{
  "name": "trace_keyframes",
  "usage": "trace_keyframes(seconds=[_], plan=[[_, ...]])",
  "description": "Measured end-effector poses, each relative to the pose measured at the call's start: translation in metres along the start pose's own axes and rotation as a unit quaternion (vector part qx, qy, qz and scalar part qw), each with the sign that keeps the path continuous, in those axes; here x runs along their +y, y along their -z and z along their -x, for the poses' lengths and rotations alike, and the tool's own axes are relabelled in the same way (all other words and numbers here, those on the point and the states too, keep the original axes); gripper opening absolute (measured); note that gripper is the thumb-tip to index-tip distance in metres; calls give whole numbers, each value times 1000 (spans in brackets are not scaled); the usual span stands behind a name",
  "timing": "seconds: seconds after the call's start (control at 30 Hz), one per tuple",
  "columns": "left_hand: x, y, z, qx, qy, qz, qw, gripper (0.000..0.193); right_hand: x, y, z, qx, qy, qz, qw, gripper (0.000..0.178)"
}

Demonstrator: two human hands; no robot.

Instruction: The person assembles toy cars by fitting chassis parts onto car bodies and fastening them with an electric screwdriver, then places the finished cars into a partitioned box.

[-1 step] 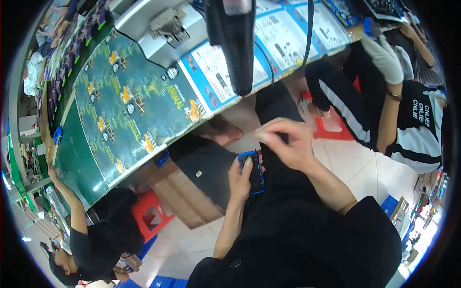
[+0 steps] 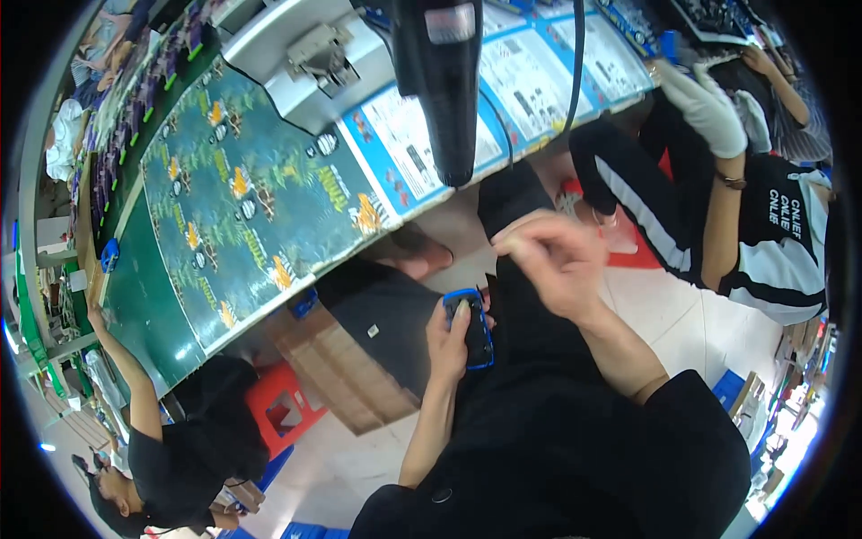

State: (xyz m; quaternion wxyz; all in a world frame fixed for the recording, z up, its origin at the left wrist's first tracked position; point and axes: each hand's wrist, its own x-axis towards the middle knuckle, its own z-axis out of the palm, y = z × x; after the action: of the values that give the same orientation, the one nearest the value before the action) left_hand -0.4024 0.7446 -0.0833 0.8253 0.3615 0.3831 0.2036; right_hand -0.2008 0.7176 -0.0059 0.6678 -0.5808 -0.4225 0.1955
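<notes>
Black on my handheld device, with bright blue rimming it! My shirt is plain black. Now the table, solid green, its mat dark teal, splashed with orange and leafy green! I see white sheets bordered blue, brown cardboard, red stools, white gloves, white-striped black trousers!

Counting from the right hand, open air lies toward 8 o'clock, before the blue-rimmed device held in the left hand. The table edge bars from 10 to 1 o'clock, a black cylinder standing toward 11. A co-worker's leg blocks 2 o'clock; over the tiled floor, 4 o'clock offers passage.
</notes>
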Motion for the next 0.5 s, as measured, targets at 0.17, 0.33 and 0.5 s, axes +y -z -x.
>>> trace_keyframes(seconds=[0.17, 0.33, 0.5], plan=[[43, -2, 8, -21, -83, 48, 995, 36, -41, -10, -106, 84, 128, -65, 986, 63], [122, -8, -6, -21, -219, 113, 969, 30, -52, -35, -161, -172, -80, -224, 956, 46], [189, 7, -53, -10, -228, 179, 957, 28, -94, -55, -183, -104, 75, -203, 971, 15]])
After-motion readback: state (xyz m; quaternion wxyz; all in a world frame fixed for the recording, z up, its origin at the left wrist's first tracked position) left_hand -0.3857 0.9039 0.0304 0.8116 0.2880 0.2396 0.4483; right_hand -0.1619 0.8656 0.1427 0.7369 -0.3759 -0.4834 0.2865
